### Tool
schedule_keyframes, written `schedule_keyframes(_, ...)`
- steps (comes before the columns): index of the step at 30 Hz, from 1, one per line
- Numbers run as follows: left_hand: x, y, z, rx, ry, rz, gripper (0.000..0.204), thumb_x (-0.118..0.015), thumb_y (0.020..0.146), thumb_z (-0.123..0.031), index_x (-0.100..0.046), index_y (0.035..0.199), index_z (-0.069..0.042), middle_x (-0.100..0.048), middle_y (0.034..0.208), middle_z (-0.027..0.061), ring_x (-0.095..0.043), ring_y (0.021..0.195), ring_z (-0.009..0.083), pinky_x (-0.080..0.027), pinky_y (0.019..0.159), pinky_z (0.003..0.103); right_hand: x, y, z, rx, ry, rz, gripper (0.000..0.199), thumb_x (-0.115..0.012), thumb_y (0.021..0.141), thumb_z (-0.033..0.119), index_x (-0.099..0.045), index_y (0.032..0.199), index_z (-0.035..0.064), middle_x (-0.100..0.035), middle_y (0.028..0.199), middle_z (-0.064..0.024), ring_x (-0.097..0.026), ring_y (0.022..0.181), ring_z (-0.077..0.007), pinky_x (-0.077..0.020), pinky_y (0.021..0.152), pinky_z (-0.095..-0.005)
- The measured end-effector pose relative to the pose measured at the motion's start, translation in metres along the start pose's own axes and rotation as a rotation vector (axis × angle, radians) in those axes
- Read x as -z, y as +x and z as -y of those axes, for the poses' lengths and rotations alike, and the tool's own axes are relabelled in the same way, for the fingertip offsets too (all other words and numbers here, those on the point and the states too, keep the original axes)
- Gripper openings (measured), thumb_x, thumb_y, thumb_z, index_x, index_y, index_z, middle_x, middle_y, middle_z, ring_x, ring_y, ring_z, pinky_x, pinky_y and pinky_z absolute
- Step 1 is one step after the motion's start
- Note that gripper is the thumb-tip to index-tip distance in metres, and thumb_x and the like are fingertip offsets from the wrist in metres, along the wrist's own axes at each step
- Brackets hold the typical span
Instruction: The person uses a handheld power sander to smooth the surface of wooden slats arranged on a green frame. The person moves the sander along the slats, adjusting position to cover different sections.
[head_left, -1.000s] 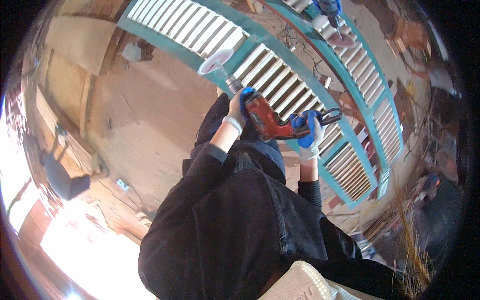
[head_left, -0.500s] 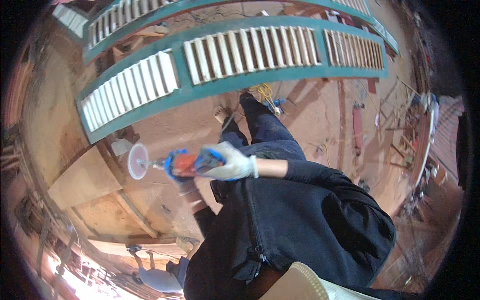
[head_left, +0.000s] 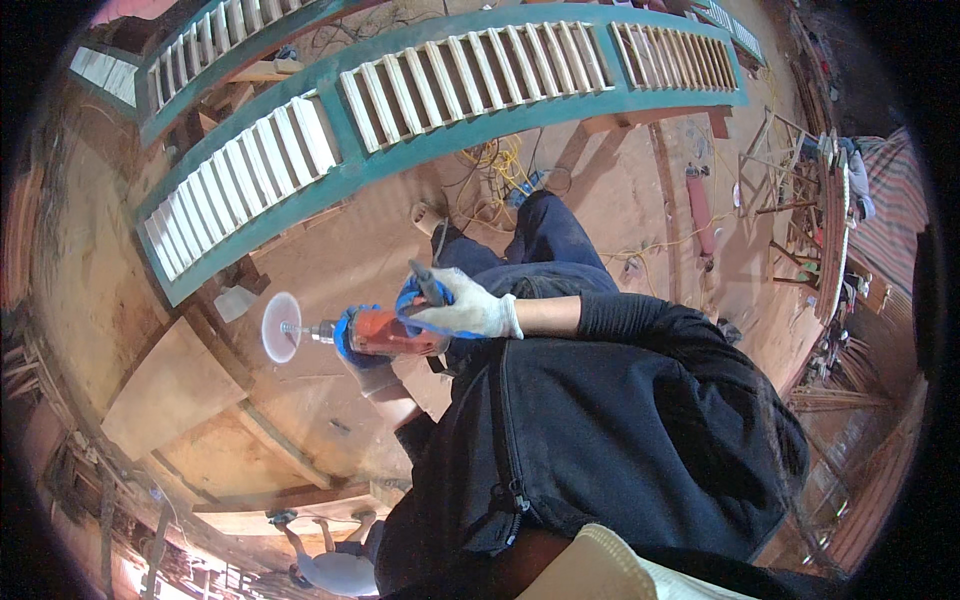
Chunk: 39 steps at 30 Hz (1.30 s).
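A long teal louvred frame (head_left: 440, 95) with pale slats arches across the top, resting above the dusty wooden floor (head_left: 330, 270) — the person in dark clothes stands just below it. Low in the middle is a red power drill (head_left: 392, 331), held level and pointing left, its white round disc (head_left: 281, 327) well clear of the frame. The right hand (head_left: 462, 312), in a white glove, grips the drill's rear, while the left hand (head_left: 362, 352) — blue-and-white gloved — is closed around its front from below.
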<state>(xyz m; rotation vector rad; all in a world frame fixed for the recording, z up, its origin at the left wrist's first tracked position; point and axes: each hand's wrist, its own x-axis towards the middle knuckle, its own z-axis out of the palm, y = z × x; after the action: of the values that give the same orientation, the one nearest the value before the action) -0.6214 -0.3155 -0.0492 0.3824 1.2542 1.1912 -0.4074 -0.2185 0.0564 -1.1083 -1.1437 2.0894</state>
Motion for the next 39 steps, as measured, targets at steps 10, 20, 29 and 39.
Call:
schedule_keyframes(10, -0.089, 0.058, 0.013, 0.004, -0.451, -0.009, 0.021, -0.047, 0.09, -0.028, -0.053, 0.083, -0.01, -0.056, 0.08, 0.004, -0.055, 0.076, 0.0191, -0.046, 0.071, 0.035, 0.094, 0.009, 0.054, -0.01, 0.377, -0.051, 0.018, -0.068, 0.08, 0.005, -0.056, 0.092, 0.0006, -0.061, 0.081, -0.005, -0.06, 0.073, -0.0134, -0.0494, 0.065, -0.0284)
schedule_keyframes(20, -0.309, 0.101, 0.058, -0.351, -0.587, -0.412, 0.028, -0.047, 0.093, -0.022, -0.059, 0.107, -0.001, -0.065, 0.101, 0.012, -0.062, 0.092, 0.023, -0.05, 0.085, 0.034, 0.293, 0.043, 0.129, -0.014, 0.3, 0.06, 0.008, -0.054, 0.089, 0.01, -0.056, 0.089, 0.0018, -0.058, 0.069, -0.0095, -0.059, 0.062, -0.0214, -0.0512, 0.07, -0.0397)
schedule_keyframes(29, -0.357, 0.231, 0.056, -0.121, -1.061, -0.533, 0.019, -0.057, 0.087, -0.026, -0.06, 0.088, -0.007, -0.066, 0.08, 0.0092, -0.064, 0.069, 0.0218, -0.054, 0.07, 0.037, 0.377, 0.14, 0.162, -0.008, 0.323, 0.226, 0.014, -0.054, 0.09, 0.017, -0.055, 0.081, 0.0059, -0.052, 0.066, -0.004, -0.052, 0.06, -0.0174, -0.0475, 0.077, -0.0434)
schedule_keyframes(39, -0.355, 0.304, 0.051, 0.0, -0.968, -0.706, 0.024, -0.061, 0.085, -0.034, -0.061, 0.086, -0.01, -0.066, 0.078, 0.0078, -0.064, 0.068, 0.024, -0.053, 0.069, 0.043, 0.39, 0.209, 0.152, -0.02, 0.211, 0.114, 0.013, -0.055, 0.088, 0.015, -0.054, 0.077, 0.0063, -0.053, 0.063, -0.0036, -0.051, 0.056, -0.0165, -0.0502, 0.069, -0.0429)
